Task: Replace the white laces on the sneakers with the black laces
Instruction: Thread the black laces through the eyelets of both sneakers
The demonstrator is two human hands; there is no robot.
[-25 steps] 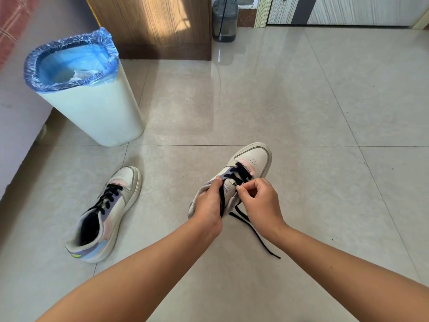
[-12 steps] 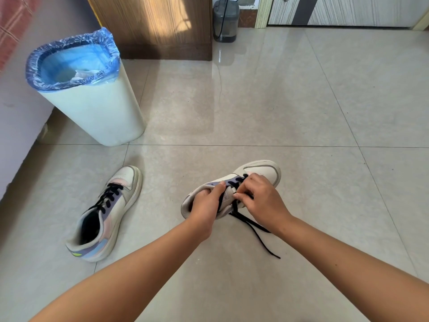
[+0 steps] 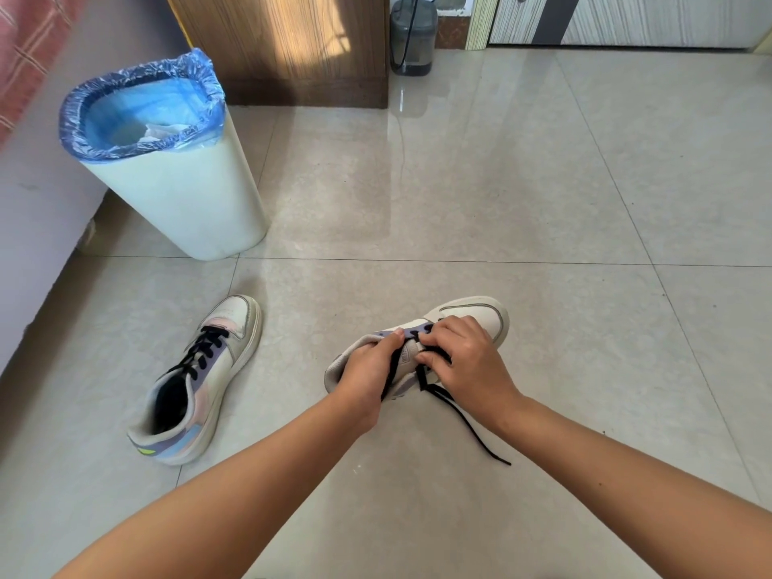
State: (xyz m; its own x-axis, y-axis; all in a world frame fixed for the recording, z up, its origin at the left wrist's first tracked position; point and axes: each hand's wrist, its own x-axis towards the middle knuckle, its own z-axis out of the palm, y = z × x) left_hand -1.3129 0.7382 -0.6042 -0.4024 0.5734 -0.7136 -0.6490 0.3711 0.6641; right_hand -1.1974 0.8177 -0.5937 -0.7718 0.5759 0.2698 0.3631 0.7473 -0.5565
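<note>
Closest to me, a loose end of the black lace (image 3: 468, 424) trails down from the shoe and lies on the floor (image 3: 459, 202). Just past it my two hands meet on the sneaker I am lacing (image 3: 472, 317). My left hand (image 3: 367, 369) wraps around the heel side of this shoe, and its grip is tight on the shoe. A strand of black lace runs down by my thumb, but I cannot tell if I pinch it too. My right hand (image 3: 463, 361) sits on top of the shoe, fingers curled, and its grip pinches the black lace near the tongue. The toe of the shoe pokes out beyond my knuckles and points away from me.

I think I am on the second shoe now and near the top holes. My hand hides the holes, so I cannot count them. Next I should pull the lace snug, find the free end on the floor, and poke it through the next hole. That needs a small, careful pinch while my left hand keeps the shoe from wobbling.

Off to my left, the other sneaker (image 3: 196, 382) lies on the floor with black lace already criss-crossed on it. Farther back stands a white bin (image 3: 179, 194) with a blue bag (image 3: 142, 114). I see no white laces.
</note>
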